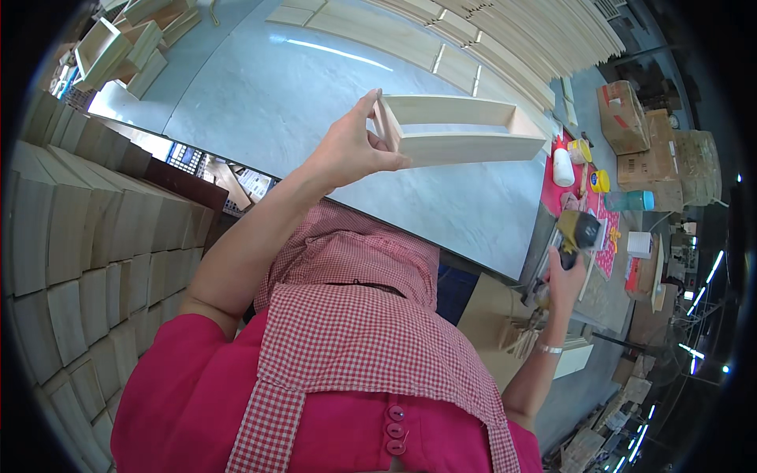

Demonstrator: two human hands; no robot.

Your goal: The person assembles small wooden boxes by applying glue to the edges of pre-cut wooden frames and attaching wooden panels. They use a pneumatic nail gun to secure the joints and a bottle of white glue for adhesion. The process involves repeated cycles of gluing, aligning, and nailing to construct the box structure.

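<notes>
My left hand [356, 150] is closed round the near left end of a pale wooden rectangular frame [473, 148], thumb on one side and fingers on the other. The frame is held tilted above the grey marbled tabletop [260, 102], and the tabletop shows through its opening. Over at the table's right end, my right hand [566, 280] is wrapped round the grip of a yellow and black nail gun [576, 230]. Part of the tool's lower side is hidden by the hand and wrist. The nail gun is well apart from the frame.
Beside it lie a white bottle [562, 165], a yellow-lidded jar [600, 181] and a teal-capped container [631, 200] on red cloth. Long wooden strips [520, 47] line the far edge. Small wooden boxes [102, 51] stand far left; stacked wood blocks [71, 221] rise on the left. Cardboard boxes [650, 146] stand right.
</notes>
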